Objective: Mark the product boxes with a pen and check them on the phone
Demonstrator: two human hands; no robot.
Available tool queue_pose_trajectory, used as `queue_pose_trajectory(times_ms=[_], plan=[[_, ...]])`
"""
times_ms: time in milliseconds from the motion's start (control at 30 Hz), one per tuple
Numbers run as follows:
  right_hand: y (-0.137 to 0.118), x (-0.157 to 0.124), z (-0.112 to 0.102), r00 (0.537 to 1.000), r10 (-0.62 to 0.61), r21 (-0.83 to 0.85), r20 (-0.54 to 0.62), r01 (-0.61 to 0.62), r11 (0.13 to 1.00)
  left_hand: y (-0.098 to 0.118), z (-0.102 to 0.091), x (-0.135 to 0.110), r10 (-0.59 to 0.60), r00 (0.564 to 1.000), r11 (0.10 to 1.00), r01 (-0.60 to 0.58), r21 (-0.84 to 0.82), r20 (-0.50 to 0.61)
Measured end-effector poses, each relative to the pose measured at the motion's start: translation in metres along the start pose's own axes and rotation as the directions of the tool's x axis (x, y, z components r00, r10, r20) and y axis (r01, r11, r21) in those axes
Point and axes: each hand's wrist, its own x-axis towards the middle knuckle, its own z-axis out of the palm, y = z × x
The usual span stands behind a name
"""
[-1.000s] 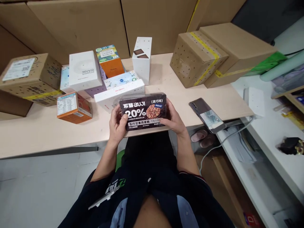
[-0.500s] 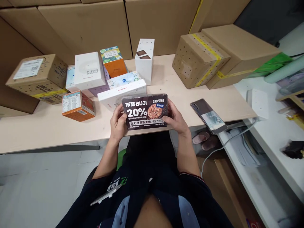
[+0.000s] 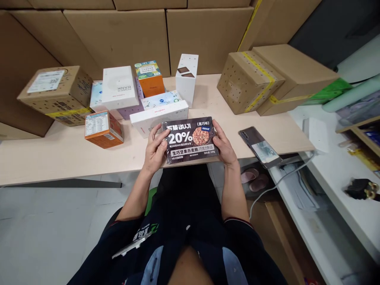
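A dark chocolate oat crisp box [image 3: 191,140], wrapped in glossy film, is held at the table's front edge with its printed face up toward me. My left hand [image 3: 156,148] grips its left end, the fingers reaching over the upper left corner. At the right end, my right hand [image 3: 225,144] closes round the side with the thumb on the front edge. Just behind the box lies a long white carton [image 3: 160,114]. An orange box [image 3: 103,128] stands to the left of my left hand.
Behind are a white power bank box [image 3: 118,87], an orange-and-green box [image 3: 150,79] and a tall white box [image 3: 187,79]. Taped cardboard cartons [image 3: 249,81] stand at the back right, another carton [image 3: 56,93] at the left. A phone [image 3: 259,146] lies right of my hands.
The dark box has shifted slightly right and tilted within my hands. My left fingers have moved up over its upper left corner. The camera view has shifted a little.
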Motion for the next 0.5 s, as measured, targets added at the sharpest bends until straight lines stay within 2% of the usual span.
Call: queue_pose_trajectory(times_ms=[100,167,267,333,500], plan=[[-0.007,-0.002,0.005,0.999,-0.033,0.012,-0.014,0.033,0.999,-0.003,-0.003,-0.002,-0.146,0.988,0.979,0.152,-0.136,0.055],[-0.009,-0.003,0.007,1.0,-0.028,0.02,-0.01,0.029,0.999,-0.002,-0.006,-0.003,-0.233,0.964,0.926,0.26,-0.276,0.128],[-0.009,-0.003,0.007,0.999,0.051,-0.012,-0.014,-0.052,0.999,0.005,-0.013,-0.004,-0.267,0.927,0.84,0.357,-0.409,0.263],[-0.008,-0.004,0.006,0.997,0.077,-0.032,-0.028,-0.078,0.996,0.013,-0.019,-0.003,-0.261,0.913,0.836,0.376,-0.4,0.313],[-0.005,-0.004,0.003,0.997,0.06,-0.111,-0.042,-0.064,0.992,0.027,-0.027,0.001,-0.224,0.897,0.902,0.339,-0.268,0.382]])
